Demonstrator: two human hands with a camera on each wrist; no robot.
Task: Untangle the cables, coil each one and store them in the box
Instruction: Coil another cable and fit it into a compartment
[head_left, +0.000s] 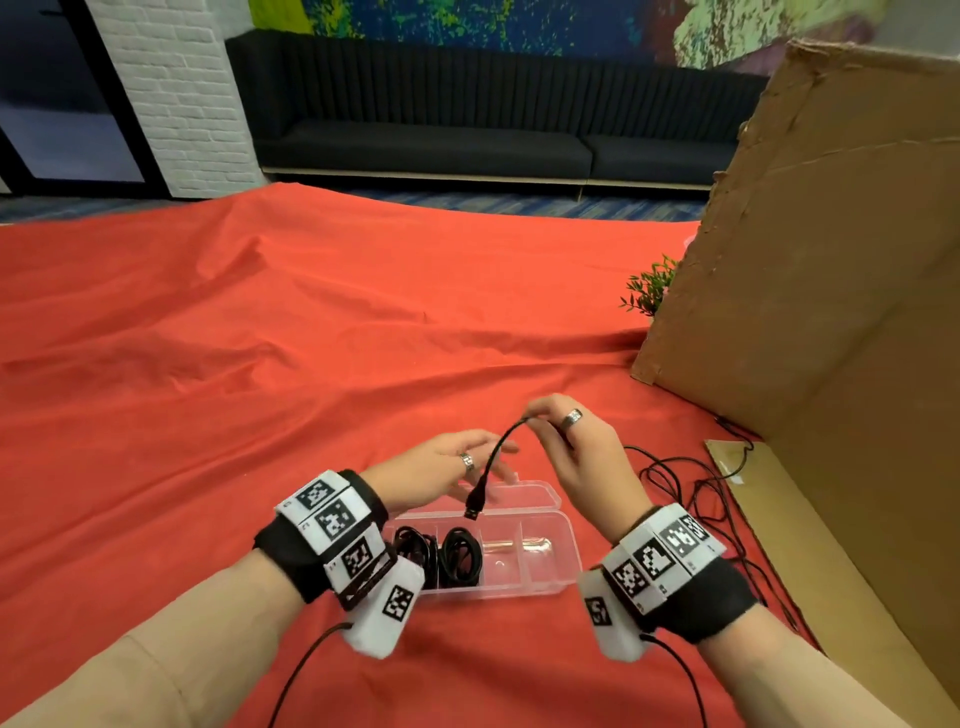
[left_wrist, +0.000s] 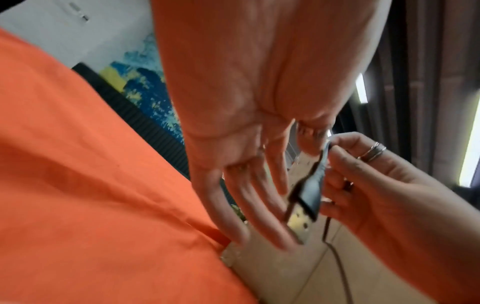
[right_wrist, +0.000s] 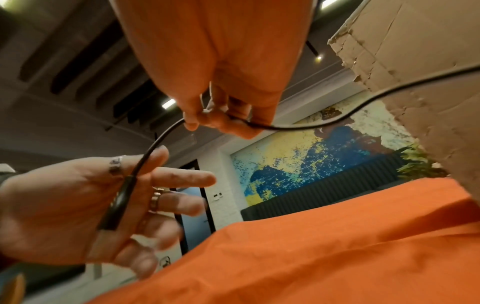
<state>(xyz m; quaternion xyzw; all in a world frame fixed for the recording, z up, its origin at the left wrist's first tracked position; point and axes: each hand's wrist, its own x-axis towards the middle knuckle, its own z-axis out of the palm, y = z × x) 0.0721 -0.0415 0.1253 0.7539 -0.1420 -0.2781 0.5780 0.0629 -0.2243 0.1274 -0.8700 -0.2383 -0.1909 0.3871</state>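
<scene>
My right hand (head_left: 535, 415) pinches a black cable (head_left: 498, 447) close to its end, a little above the clear plastic box (head_left: 566, 551). The cable arcs down to a USB plug (head_left: 475, 501) that dangles over the box's open lid. The left hand (head_left: 493, 462) is held flat beside the plug with straight, spread fingers (right_wrist: 182, 179) and grips nothing. Seen from the right wrist, the plug (right_wrist: 116, 203) lies in front of the left palm. The rest of the cable (head_left: 685, 483) trails in loose loops to the right. Two coiled black cables (head_left: 457, 558) fill the box's left compartments.
A red cloth (head_left: 260, 364) covers the table. A tall cardboard panel (head_left: 831, 260) stands at the right, with a flat cardboard sheet (head_left: 831, 545) at its foot under the loose cable. A small green plant (head_left: 649, 288) peeks out behind the panel.
</scene>
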